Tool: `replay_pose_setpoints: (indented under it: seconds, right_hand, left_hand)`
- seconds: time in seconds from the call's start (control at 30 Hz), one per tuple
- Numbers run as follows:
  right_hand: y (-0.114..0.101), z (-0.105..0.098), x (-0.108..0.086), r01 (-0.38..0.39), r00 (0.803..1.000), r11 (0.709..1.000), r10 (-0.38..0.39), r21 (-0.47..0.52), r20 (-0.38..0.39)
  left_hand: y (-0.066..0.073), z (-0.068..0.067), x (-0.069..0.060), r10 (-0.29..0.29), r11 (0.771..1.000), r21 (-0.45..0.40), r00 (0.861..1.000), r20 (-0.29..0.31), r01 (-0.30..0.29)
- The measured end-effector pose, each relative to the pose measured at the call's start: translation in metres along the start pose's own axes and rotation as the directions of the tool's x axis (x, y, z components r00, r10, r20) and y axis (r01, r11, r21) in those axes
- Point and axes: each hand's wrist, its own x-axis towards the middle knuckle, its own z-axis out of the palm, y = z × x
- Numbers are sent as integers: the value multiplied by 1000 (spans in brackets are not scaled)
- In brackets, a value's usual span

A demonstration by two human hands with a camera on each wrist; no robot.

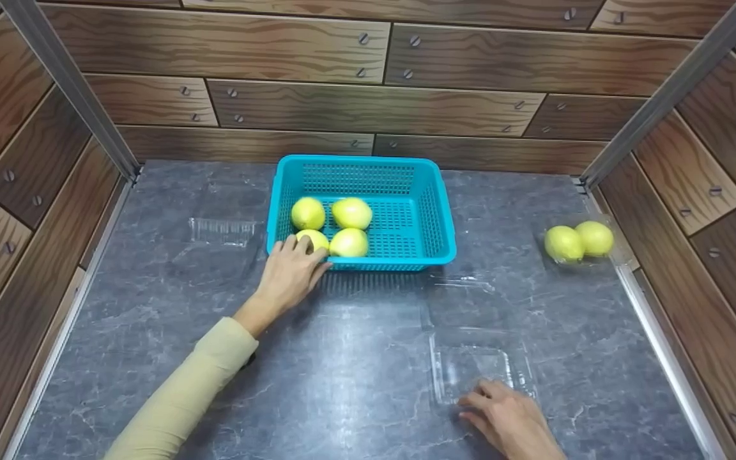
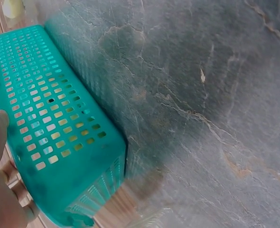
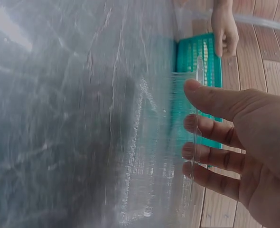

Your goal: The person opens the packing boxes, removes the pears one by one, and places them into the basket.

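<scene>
A teal plastic basket (image 1: 438, 211) holds several lemons (image 1: 351, 213) in its left half. My left hand (image 1: 291, 271) reaches over the basket's near left rim. Its fingers are at the near left lemon (image 1: 314, 239) and partly cover it; the thumb lies by the rim. In the left wrist view, the basket's side (image 2: 64, 128) hides the fruit from the hand's grasp. My right hand (image 1: 505, 415) is at the near edge of a clear plastic container (image 1: 470, 370). In the right wrist view, its spread fingers touch the container's thin edge (image 3: 195, 166).
At the far right, two lemons (image 1: 563, 244) sit in another clear plastic container (image 1: 620, 252). One more clear container (image 1: 222, 231) lies left of the basket. Wood-patterned panels (image 1: 298, 105) enclose the grey marbled tabletop (image 1: 151, 306) at the back and sides.
</scene>
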Motion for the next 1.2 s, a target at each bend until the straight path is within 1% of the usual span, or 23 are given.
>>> replay_pose_setpoints:
  seconds: [0.1, 0.23, 0.33, 0.53, 0.7, 0.8, 1.07, 1.2]
  right_hand:
    - [4, -4, -1, -31, 1000, 999, 31, -23, 4]
    - [12, -7, 0, -44, 999, 995, 42, -84, -34]
    - [18, -8, 2, -54, 997, 992, 48, -117, -54]
    - [31, -8, 7, -98, 992, 989, 87, -112, -94]
    - [42, -6, 14, -130, 986, 983, 114, -133, -121]
    - [50, -4, 18, -134, 985, 980, 117, -144, -124]
    - [70, 0, 33, -135, 986, 979, 118, -151, -119]
    - [81, 2, 41, -130, 987, 979, 113, -158, -115]
  left_hand:
    - [-1, 0, 0, -4, 1000, -9, 1000, 5, 4]
    - [-1, -1, 0, -8, 1000, -19, 1000, 16, 8]
    - [-1, -1, 0, -9, 1000, -17, 1000, 10, 9]
    - [0, -1, -1, -8, 1000, -13, 1000, 14, 8]
    - [0, -1, -1, -10, 1000, -4, 1000, 11, 10]
    - [0, -1, -1, -8, 1000, 3, 1000, 5, 8]
    - [-1, 0, -1, -7, 1000, -9, 1000, 9, 7]
    - [-1, 0, -1, -6, 1000, -17, 1000, 1, 6]
